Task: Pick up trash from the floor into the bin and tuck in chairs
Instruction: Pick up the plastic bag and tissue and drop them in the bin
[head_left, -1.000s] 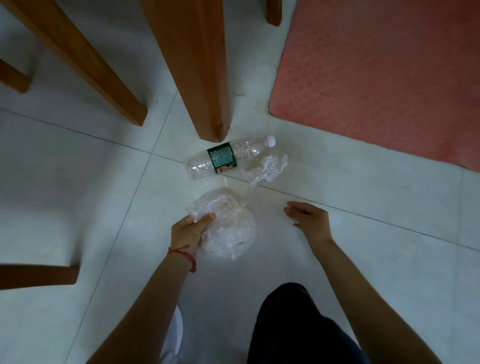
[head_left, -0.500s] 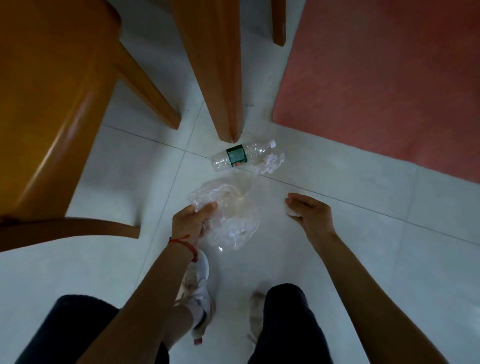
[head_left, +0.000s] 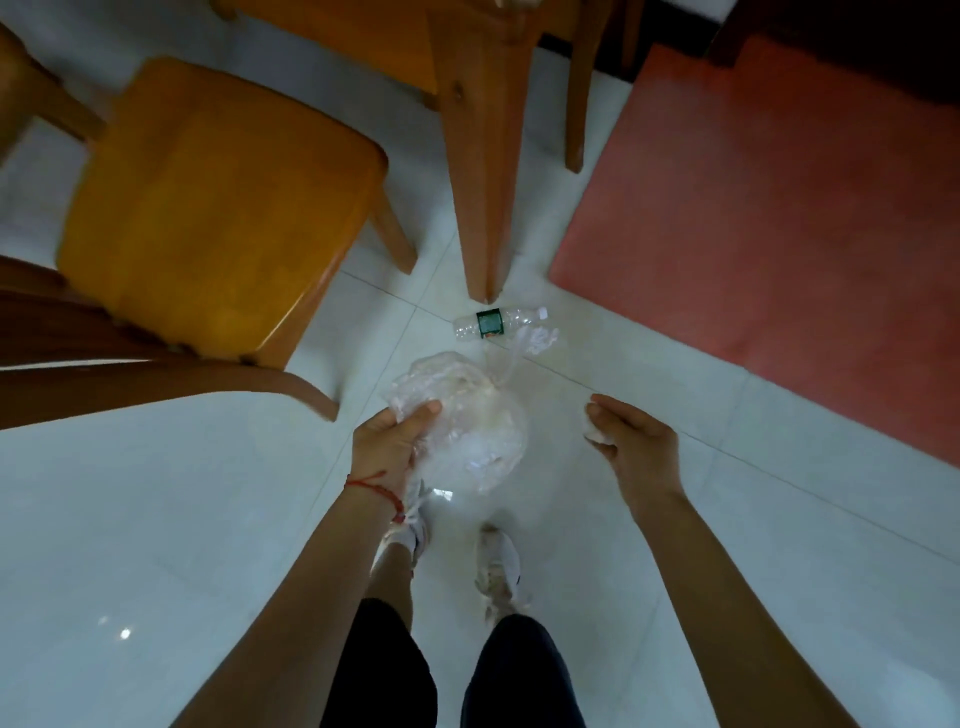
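My left hand (head_left: 392, 441) grips a crumpled clear plastic bag (head_left: 467, 421), held up above the white tiled floor. My right hand (head_left: 631, 441) hovers to the right of the bag, its fingers curled around a small white scrap (head_left: 597, 441). Farther off, an empty clear plastic bottle (head_left: 493, 323) with a green label lies on the floor by the foot of a wooden table leg (head_left: 485, 156). A crumpled white bit of plastic (head_left: 540, 340) lies right beside the bottle. A wooden chair (head_left: 208, 208) stands pulled out at the left.
A red mat (head_left: 779, 208) covers the floor at the upper right. A second, thinner wooden leg (head_left: 576, 104) stands behind the table leg. My feet in white shoes (head_left: 498, 566) stand on the tiles below my hands.
The view has risen away from the floor and my legs and shoes now show. The bag stays in my left hand and has come up. The chair seat has come into view.
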